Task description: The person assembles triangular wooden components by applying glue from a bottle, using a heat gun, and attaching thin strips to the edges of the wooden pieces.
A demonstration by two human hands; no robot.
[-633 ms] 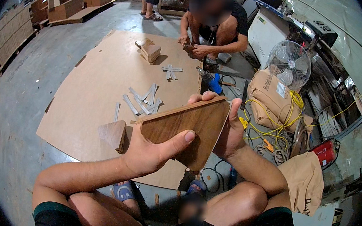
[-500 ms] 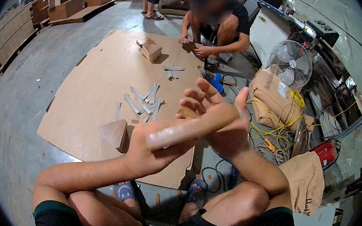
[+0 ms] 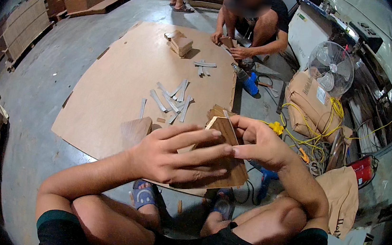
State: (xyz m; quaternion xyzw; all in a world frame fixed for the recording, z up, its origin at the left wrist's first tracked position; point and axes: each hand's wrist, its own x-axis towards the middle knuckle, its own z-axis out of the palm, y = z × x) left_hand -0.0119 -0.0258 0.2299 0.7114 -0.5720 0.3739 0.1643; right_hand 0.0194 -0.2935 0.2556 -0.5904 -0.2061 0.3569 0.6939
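Just over the near edge of the brown sheet [image 3: 114, 80] spread on the floor [image 3: 35, 105], a wooden piece [image 3: 237, 171] is held up at a tilt. It shows a dark, grained face and a pale upper edge, and I'd guess it is stiff and fairly light, sturdy enough to take a firm squeeze without bending. The right hand [image 3: 266, 142] has thumb and fingers pinched on its upper right edge, where a thin light line runs. The left hand [image 3: 180, 154] lays its fingers out nearly straight across the face; its thumb is hidden, so I can't tell whether it clamps or merely steadies. That face looks smooth and might slide a little under dry skin, and the corners seem likeliest to chip if knocked. To my mind the surest hold is by two opposite edges, with a palm behind for support. Past the left wrist, a similar brown block [image 3: 135, 128] rests on the sheet, and beyond it lie loose grey strips [image 3: 158, 101] that look thin and bendy. Farther off, beyond a small stack [image 3: 182, 47], a co-worker's hand [image 3: 242, 53] is at another brown piece [image 3: 227, 42].
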